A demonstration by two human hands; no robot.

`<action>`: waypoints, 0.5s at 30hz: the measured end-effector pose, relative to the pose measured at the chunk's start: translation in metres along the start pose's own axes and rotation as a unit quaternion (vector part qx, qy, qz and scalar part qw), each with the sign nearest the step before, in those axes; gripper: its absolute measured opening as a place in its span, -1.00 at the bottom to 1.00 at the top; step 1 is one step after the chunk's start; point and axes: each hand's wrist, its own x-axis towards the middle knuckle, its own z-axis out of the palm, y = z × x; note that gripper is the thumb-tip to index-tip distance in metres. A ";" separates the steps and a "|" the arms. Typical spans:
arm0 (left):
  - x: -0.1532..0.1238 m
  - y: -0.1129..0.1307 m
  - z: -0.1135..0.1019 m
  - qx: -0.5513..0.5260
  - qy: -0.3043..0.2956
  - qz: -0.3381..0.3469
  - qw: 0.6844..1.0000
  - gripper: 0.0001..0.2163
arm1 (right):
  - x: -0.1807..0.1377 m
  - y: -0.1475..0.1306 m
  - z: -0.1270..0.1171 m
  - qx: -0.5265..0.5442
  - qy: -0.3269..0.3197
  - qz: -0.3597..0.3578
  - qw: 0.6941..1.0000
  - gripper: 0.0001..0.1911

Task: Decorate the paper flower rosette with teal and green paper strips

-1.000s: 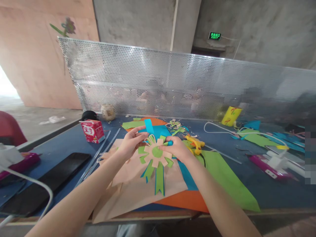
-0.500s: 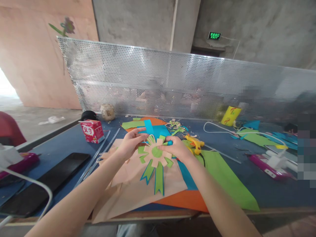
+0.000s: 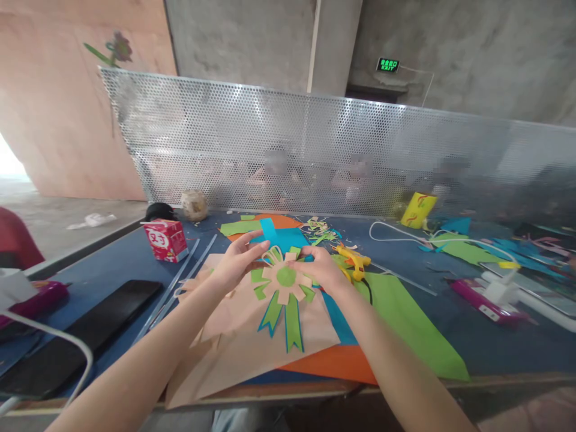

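Our right grip (image 3: pixel 323 268) holds the paper rosette (image 3: pixel 285 277) at its upper right edge, in a narrow pinch: the thumb comes over the front petals and the fingers seem to go behind. Our left grip (image 3: pixel 236 264) is at the upper left of the rosette, with thumb and forefinger a little apart, near the blue strip (image 3: pixel 269 231); whether it pinches the strip or the petals, we cannot tell. So the rosette is between both grips, over the beige sheet (image 3: pixel 252 360). We suppose it is held by the edge so that its face and the two tails (image 3: pixel 293 324), hanging below the grips, are not covered. The yellow glue gun (image 3: pixel 357 264) lies on the surface (image 3: pixel 477 342) just to the right of the right grip, probably for easy reach. Both forearms rise from below and lean inward, and the thumbs point towards each other.
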 end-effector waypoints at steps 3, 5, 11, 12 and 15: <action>-0.001 -0.004 0.002 0.077 -0.037 0.028 0.996 -0.55 | 0.000 0.000 0.000 -0.014 0.023 -0.004 1.000 -0.83; -0.001 -0.009 0.002 0.117 -0.044 0.051 0.991 -0.55 | 0.000 -0.001 0.000 -0.026 0.030 -0.009 0.999 -0.84; 0.004 -0.019 -0.002 0.125 -0.036 0.067 0.989 -0.56 | 0.000 -0.003 0.002 -0.032 0.032 -0.016 0.999 -0.83; 0.004 -0.019 -0.002 0.123 -0.038 0.068 0.989 -0.56 | 0.001 -0.002 0.003 -0.036 0.037 -0.016 0.999 -0.82; 0.003 -0.017 -0.001 0.125 -0.047 0.074 0.988 -0.56 | 0.002 0.000 0.003 -0.040 0.042 -0.023 0.998 -0.81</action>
